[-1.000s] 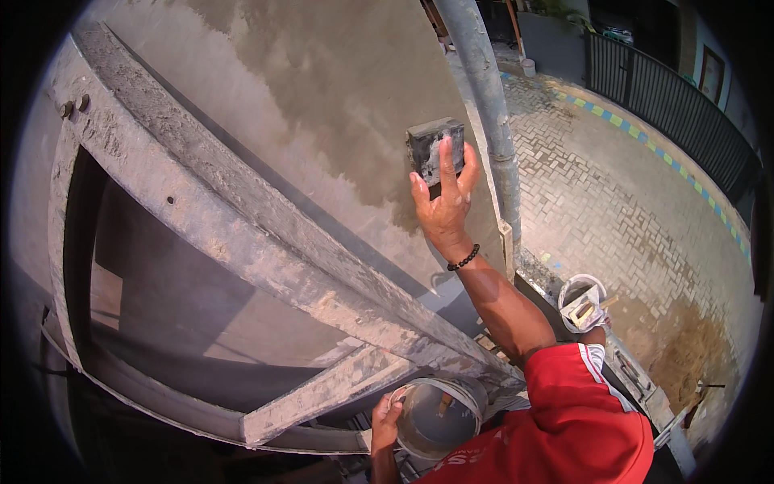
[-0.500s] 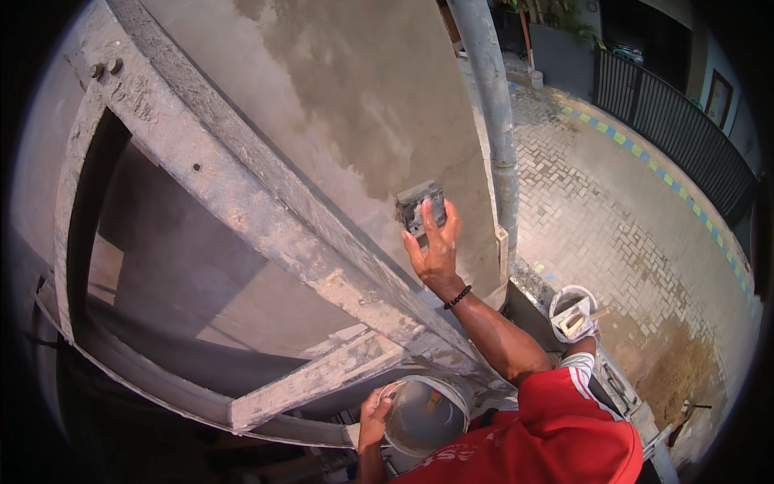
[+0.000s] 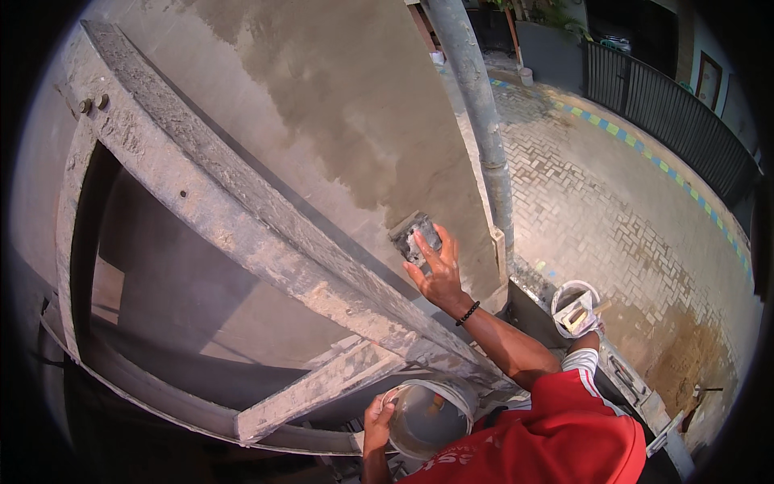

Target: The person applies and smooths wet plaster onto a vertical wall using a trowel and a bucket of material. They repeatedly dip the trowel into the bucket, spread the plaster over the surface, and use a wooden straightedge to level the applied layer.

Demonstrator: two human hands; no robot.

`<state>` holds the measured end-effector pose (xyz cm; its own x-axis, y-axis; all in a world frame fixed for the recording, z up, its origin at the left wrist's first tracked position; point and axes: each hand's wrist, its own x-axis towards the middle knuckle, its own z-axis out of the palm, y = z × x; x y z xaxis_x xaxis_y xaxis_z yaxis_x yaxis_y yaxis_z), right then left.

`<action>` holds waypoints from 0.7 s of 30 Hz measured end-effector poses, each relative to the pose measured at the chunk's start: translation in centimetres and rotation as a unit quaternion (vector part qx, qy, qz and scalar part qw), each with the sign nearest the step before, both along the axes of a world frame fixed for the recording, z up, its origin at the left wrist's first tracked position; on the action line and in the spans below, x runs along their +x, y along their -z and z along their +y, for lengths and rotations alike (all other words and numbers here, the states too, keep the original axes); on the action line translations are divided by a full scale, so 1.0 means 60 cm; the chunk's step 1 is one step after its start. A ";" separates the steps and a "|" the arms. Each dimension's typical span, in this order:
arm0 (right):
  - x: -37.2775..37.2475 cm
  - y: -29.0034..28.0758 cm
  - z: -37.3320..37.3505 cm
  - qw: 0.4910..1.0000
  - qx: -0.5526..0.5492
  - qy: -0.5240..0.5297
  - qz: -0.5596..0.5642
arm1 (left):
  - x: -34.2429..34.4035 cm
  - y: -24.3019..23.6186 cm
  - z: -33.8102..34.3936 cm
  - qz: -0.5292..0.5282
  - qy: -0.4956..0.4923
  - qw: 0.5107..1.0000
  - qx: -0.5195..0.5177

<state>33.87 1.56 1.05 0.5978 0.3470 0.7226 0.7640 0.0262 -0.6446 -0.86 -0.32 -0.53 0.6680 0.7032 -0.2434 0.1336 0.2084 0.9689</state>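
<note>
My right hand, with a dark beaded bracelet on its wrist, holds a small dark grey block smeared with pale plaster. The block is pressed flat to the grey plastered wall, near where a darker damp patch meets paler plaster. At the lower middle, my left hand grips the rim of a whitish bucket, thumb over the edge. Greyish liquid and a small brownish object show inside it. To the right, another person's white-sleeved arm reaches to a second bucket holding a trowel-like tool with a light handle.
A plaster-crusted metal frame runs diagonally between me and the wall. A grey pipe stands at the wall's right edge. Far below lie brick paving, a sand heap and a dark gate.
My right hand and the block have slid a little lower on the wall, and the block is tilted more. My left hand stays on the bucket rim. The view has shifted slightly.
</note>
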 end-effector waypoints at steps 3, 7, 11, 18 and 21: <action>0.110 -0.072 -0.010 0.968 0.185 0.122 0.117 | -0.001 0.000 -0.003 0.015 -0.009 1.000 0.007; 0.104 -0.091 0.039 0.964 0.190 0.163 0.084 | -0.009 0.005 0.003 0.040 -0.010 0.999 0.018; -0.024 0.078 0.046 0.999 -0.010 0.010 -0.050 | 0.010 -0.014 0.000 0.028 -0.003 1.000 0.014; 0.143 -0.068 -0.021 0.967 0.175 0.158 0.098 | 0.001 0.003 0.000 0.020 -0.010 1.000 0.008; 0.104 -0.089 0.034 0.982 0.145 0.118 0.029 | 0.008 0.000 0.007 0.020 -0.001 1.000 0.022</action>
